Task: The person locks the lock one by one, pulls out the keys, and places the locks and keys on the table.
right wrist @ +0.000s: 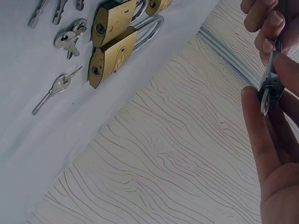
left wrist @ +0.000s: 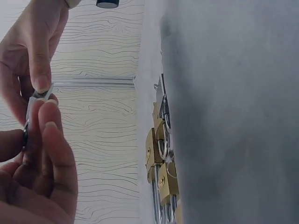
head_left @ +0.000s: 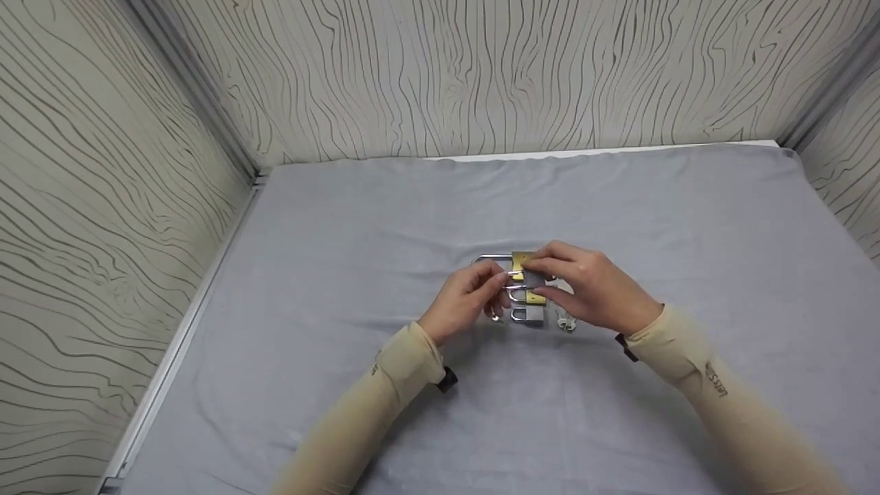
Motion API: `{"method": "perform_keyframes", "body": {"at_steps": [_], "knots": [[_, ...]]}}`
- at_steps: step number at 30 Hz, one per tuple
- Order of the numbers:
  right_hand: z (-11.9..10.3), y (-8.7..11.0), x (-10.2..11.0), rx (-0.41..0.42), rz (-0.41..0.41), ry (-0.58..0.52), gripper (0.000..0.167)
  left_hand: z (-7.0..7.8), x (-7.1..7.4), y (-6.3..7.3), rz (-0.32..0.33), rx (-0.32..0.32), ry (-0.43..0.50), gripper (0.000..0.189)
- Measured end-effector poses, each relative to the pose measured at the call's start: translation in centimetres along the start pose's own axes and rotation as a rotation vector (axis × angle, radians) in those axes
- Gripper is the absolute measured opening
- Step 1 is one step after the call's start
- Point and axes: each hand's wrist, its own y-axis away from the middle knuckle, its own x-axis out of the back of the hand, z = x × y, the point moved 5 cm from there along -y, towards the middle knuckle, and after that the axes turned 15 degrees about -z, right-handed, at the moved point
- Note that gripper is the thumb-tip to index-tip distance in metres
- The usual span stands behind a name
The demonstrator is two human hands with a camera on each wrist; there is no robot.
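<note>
Both hands hold one grey padlock [head_left: 534, 278] just above the cloth, its shackle pointing left. My right hand [head_left: 588, 285] grips the padlock's body between thumb and fingers. On the other side, my left hand [head_left: 471, 295] pinches the shackle. In the right wrist view a key [right wrist: 265, 101] sticks out of the underside of the held padlock [right wrist: 271, 84]. Below the hands lie a large gold padlock [head_left: 520, 258], a smaller gold padlock [head_left: 536, 297] and a silver padlock [head_left: 529, 314], partly covered by the fingers. The left wrist view shows gold padlocks [left wrist: 152, 149] edge-on.
Small keys [head_left: 566, 323] lie right of the padlocks; the right wrist view shows several in a row, including a pair [right wrist: 70, 39] and another set [right wrist: 58, 86]. A grey cloth [head_left: 357, 275] covers the table. Wood-patterned panels [head_left: 481, 75] stand behind and at the sides.
</note>
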Motion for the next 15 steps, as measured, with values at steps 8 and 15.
{"method": "perform_keyframes", "body": {"at_steps": [8,15], "knots": [[-0.2,-0.09,-0.12,0.086,0.076,-0.049,0.045,0.24,-0.22,0.01,-0.013,0.0,0.044,0.028],[-0.28,-0.34,-0.13,0.097,0.114,-0.059,0.041,0.39,-0.57,-0.14,0.024,0.002,-0.002,0.029]]}}
